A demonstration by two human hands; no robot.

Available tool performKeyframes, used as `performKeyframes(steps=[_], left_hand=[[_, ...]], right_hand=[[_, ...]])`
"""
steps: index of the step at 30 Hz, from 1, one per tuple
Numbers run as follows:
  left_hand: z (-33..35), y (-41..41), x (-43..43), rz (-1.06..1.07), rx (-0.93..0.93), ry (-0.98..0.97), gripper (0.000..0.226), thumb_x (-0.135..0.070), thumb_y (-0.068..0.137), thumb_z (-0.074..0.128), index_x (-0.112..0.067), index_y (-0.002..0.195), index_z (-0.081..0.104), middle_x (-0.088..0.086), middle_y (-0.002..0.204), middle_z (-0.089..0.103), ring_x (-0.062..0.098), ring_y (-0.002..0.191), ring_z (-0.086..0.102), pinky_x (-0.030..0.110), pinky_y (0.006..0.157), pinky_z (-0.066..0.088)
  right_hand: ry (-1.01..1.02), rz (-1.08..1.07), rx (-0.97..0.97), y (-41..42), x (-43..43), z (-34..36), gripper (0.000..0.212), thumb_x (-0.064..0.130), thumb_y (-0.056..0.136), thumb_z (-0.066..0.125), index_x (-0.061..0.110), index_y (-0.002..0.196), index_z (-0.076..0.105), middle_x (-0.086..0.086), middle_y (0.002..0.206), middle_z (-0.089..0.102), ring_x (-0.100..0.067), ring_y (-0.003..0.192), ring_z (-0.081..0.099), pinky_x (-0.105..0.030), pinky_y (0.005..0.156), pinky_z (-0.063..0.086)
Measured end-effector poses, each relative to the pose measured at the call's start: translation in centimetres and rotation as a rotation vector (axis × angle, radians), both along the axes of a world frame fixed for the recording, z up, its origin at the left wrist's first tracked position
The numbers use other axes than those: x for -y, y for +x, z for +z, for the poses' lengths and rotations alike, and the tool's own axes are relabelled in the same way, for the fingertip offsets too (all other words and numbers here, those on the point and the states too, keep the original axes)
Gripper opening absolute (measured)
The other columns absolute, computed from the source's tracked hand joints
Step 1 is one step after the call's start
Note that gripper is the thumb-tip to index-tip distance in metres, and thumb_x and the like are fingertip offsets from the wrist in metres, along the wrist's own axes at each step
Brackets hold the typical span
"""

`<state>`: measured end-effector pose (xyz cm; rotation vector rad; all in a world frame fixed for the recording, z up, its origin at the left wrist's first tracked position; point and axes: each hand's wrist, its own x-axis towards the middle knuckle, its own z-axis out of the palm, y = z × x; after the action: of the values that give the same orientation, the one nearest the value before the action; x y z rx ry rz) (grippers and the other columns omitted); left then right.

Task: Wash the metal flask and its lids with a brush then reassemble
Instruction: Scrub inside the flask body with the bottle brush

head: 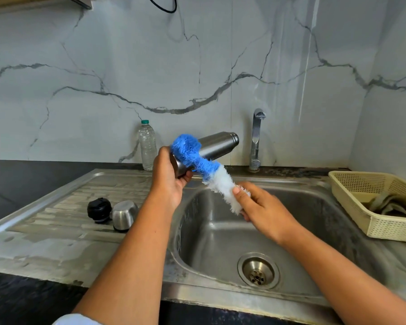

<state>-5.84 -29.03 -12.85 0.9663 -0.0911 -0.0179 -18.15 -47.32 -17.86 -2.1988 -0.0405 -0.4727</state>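
Observation:
My left hand [168, 174] grips the base end of the metal flask [217, 145], which lies nearly level above the sink's left rim with its open mouth pointing right toward the tap. My right hand [259, 204] holds the white lower end of a blue and white bottle brush [198, 163]. The brush's blue head presses against the flask's outer side near its base. On the draining board to the left stand the black inner lid [99, 209] and the steel cup lid [124, 214], side by side.
The steel sink [220, 233] has a drain [258, 270] at the front. A tap [256, 139] rises behind it. A plastic water bottle [147, 145] stands at the wall. A cream basket [354, 186] holding a cloth sits at the right.

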Motion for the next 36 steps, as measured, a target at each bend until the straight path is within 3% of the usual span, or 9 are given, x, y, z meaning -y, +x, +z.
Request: performKeyframes(steps=[6, 10, 13, 16, 20, 24, 29, 32, 36], left_hand=[[-0.4, 0.3, 0.8, -0.005, 0.033, 0.020, 0.024, -0.034, 0.099, 0.057, -0.018, 0.117, 0.062, 0.015, 0.124, 0.068, 0.019, 0.080, 0.071, 0.026, 0.056, 0.051], [-0.5, 0.0, 1.1, -0.046, 0.046, -0.014, 0.028, -0.034, 0.102, 0.058, -0.019, 0.124, 0.063, 0.012, 0.128, 0.069, 0.022, 0.089, 0.070, 0.028, 0.061, 0.054], [-0.2, 0.3, 0.7, -0.016, 0.024, -0.069, 0.021, -0.031, 0.100, 0.061, -0.019, 0.117, 0.061, 0.013, 0.119, 0.069, 0.022, 0.086, 0.069, 0.029, 0.059, 0.056], [-0.2, 0.1, 0.9, 0.001, 0.058, -0.021, 0.010, -0.029, 0.101, 0.058, -0.020, 0.104, 0.060, 0.007, 0.101, 0.067, 0.020, 0.081, 0.066, 0.029, 0.058, 0.054], [-0.6, -0.1, 1.9, -0.015, 0.107, 0.054, 0.011, -0.029, 0.102, 0.053, -0.023, 0.100, 0.062, 0.007, 0.107, 0.064, 0.024, 0.092, 0.064, 0.034, 0.069, 0.053], [-0.9, 0.8, 1.3, 0.050, 0.133, 0.064, 0.028, -0.031, 0.103, 0.053, -0.011, 0.121, 0.060, 0.009, 0.110, 0.070, 0.020, 0.091, 0.068, 0.030, 0.060, 0.056], [-1.1, 0.5, 1.7, 0.058, 0.105, 0.045, 0.046, -0.035, 0.101, 0.054, -0.008, 0.138, 0.052, 0.015, 0.128, 0.069, 0.023, 0.097, 0.071, 0.034, 0.069, 0.060], [-0.9, 0.4, 1.7, 0.112, 0.117, 0.037, 0.036, -0.032, 0.100, 0.052, -0.011, 0.128, 0.054, 0.015, 0.123, 0.067, 0.022, 0.092, 0.068, 0.032, 0.063, 0.058], [-0.5, 0.2, 1.4, 0.215, 0.132, 0.056, 0.032, -0.040, 0.087, 0.052, -0.021, 0.112, 0.053, 0.006, 0.110, 0.063, 0.017, 0.079, 0.062, 0.027, 0.054, 0.047]], right_hand=[[-0.098, -0.002, -0.121, 0.4, 0.0, -0.7, 0.030, 0.060, 0.103, 0.035, 0.040, 0.106, 0.057, 0.002, 0.068, 0.066, -0.003, 0.058, 0.055, -0.026, 0.065, 0.045], [0.058, 0.057, -0.130, 0.8, -0.6, -0.7, 0.031, 0.055, 0.105, 0.039, 0.031, 0.110, 0.059, 0.014, 0.064, 0.052, -0.001, 0.051, 0.048, -0.019, 0.053, 0.040], [0.208, 0.119, -0.214, 0.2, -0.2, -0.6, 0.033, 0.053, 0.105, 0.041, 0.026, 0.107, 0.059, 0.008, 0.058, 0.042, -0.007, 0.048, 0.035, -0.021, 0.043, 0.028], [0.280, 0.135, -0.248, 0.0, -0.5, -0.5, 0.032, 0.055, 0.104, 0.042, 0.029, 0.107, 0.059, 0.007, 0.058, 0.040, -0.009, 0.049, 0.031, -0.025, 0.045, 0.023], [0.325, 0.128, -0.208, 0.6, -1.4, -0.2, 0.035, 0.059, 0.103, 0.041, 0.030, 0.108, 0.060, 0.006, 0.060, 0.040, -0.010, 0.050, 0.030, -0.025, 0.046, 0.023], [0.332, 0.191, -0.298, -0.7, -0.9, 0.1, 0.035, 0.057, 0.104, 0.042, 0.027, 0.108, 0.058, 0.007, 0.058, 0.038, -0.009, 0.049, 0.028, -0.025, 0.045, 0.021], [0.305, 0.171, -0.272, -0.1, -1.8, 0.3, 0.035, 0.059, 0.104, 0.040, 0.029, 0.110, 0.057, 0.006, 0.058, 0.039, -0.010, 0.049, 0.029, -0.024, 0.045, 0.022], [0.233, 0.132, -0.215, -0.1, -1.5, 0.0, 0.039, 0.059, 0.103, 0.039, 0.026, 0.108, 0.060, 0.007, 0.057, 0.042, -0.008, 0.048, 0.034, -0.023, 0.043, 0.028], [0.052, 0.030, -0.122, 0.0, -0.6, -0.4, 0.041, 0.060, 0.103, 0.037, 0.027, 0.094, 0.059, 0.013, 0.053, 0.050, -0.003, 0.049, 0.045, -0.027, 0.060, 0.040]])
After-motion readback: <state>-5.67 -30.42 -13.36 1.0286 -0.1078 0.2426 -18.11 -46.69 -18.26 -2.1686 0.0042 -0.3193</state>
